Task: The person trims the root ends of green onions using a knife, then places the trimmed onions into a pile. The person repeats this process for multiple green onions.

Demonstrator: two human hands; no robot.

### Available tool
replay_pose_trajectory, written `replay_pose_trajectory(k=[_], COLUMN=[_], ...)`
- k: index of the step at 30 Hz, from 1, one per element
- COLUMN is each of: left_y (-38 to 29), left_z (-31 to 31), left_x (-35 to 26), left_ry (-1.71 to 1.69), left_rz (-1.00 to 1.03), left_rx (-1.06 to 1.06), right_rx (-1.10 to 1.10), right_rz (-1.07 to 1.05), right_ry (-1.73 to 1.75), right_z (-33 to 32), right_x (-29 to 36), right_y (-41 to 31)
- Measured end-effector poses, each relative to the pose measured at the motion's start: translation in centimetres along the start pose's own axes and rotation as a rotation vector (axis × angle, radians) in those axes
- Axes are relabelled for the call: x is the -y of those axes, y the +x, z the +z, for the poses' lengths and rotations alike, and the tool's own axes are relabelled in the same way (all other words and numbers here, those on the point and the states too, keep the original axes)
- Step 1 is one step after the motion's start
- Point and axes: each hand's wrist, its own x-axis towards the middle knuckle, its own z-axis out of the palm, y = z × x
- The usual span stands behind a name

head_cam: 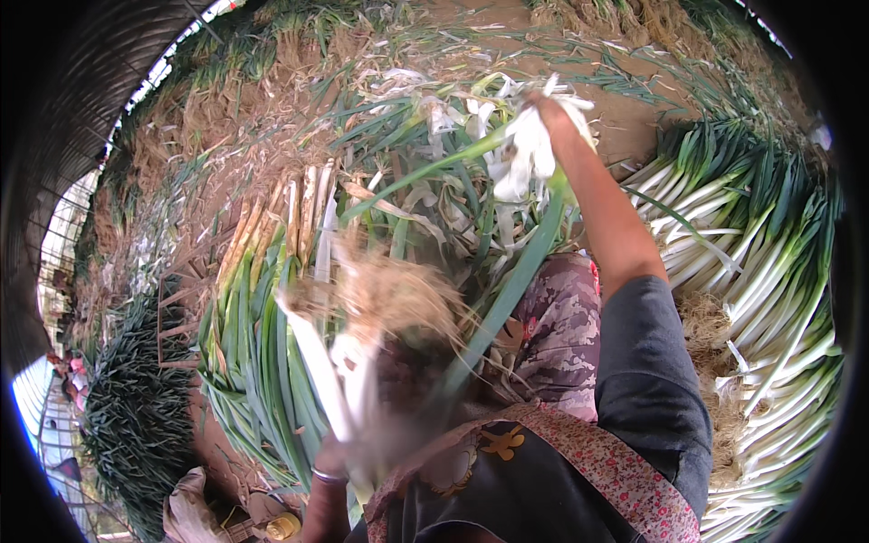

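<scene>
My left hand [333, 456], with a bangle at its wrist, grips the white shanks of long green onions [349, 380] close to my body. Their tan roots [394, 292] are blurred. Out in front at upper right, my right hand [543, 105] is closed on white peeled sheaths [533, 146], from which green leaves trail down and to the left. Beneath that hand lies a heap of stripped leaves and sheaths [455, 197]. A row of unpeeled green onions [271, 326] lies left of my left hand, roots away from me.
A large pile of white-shanked green onions [760, 271] lies at right. Dark green leaves [136, 407] are heaped at left beside a metal frame [178, 329]. Leaf scraps and more onions [292, 51] cover ground farther out. A yellow-capped container [283, 526] stands at lower left. People are far left.
</scene>
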Motion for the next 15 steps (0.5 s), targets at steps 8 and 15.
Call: replay_pose_trajectory(k=[8,15], left_y=[8.8,11.8], left_z=[1.0,-0.1], left_x=[-9.3,-8.1], left_ry=[-0.251,-0.250], left_rz=[0.276,0.240], left_rx=[-0.238,-0.192], right_rx=[1.413,0.912], right_rz=[0.573,-0.068], right_ry=[-1.378,-1.861], right_z=[-2.9,0.6], right_x=[-21.7,-11.6], right_y=[-15.8,1.4])
